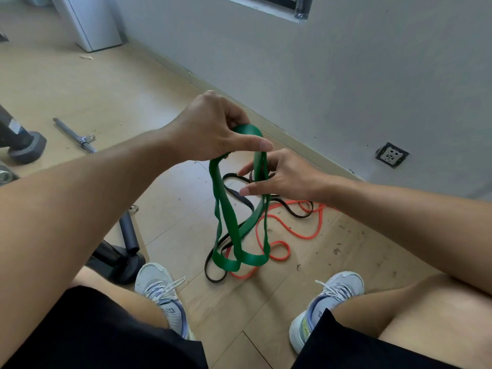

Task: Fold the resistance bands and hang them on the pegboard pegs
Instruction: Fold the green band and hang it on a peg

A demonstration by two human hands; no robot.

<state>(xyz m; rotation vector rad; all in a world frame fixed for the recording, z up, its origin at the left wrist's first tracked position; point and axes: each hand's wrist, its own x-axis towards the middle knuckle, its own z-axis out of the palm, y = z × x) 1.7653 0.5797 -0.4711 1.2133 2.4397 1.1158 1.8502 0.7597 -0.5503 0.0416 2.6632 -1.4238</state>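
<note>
A green resistance band [231, 230], doubled into several hanging loops, dangles between a seated person's knees, its lowest folds level with the floor bands just ahead of a pair of pale grey trainers [161, 291]. Black shorts [101, 331] and bare thighs fill the bottom of the view. The left hand [213, 129] is closed over the top bend of the green band, thumb stretched forward across it, carrying the loops. The right hand [279, 177], just below and to the right, has its fingers loosely spread and part-curled around two of the band's hanging strands; whether it grips them firmly cannot be told. Beneath the green loops, an orange band [290, 233] and a thin black band [213, 272] lie tangled together on the pale wood floor [346, 262], which is flecked with dark scuffs. To the left, a dark cylindrical handle on a black base [125, 246] stands near the left trainer. Further back on the left lie a chrome bar [73, 134] and the dark foot of a piece of gym equipment [25, 145]. A grey wall [346, 75] runs diagonally behind, with a socket plate [392, 155] low on it. A white cabinet [90, 20] stands in the far corner.
</note>
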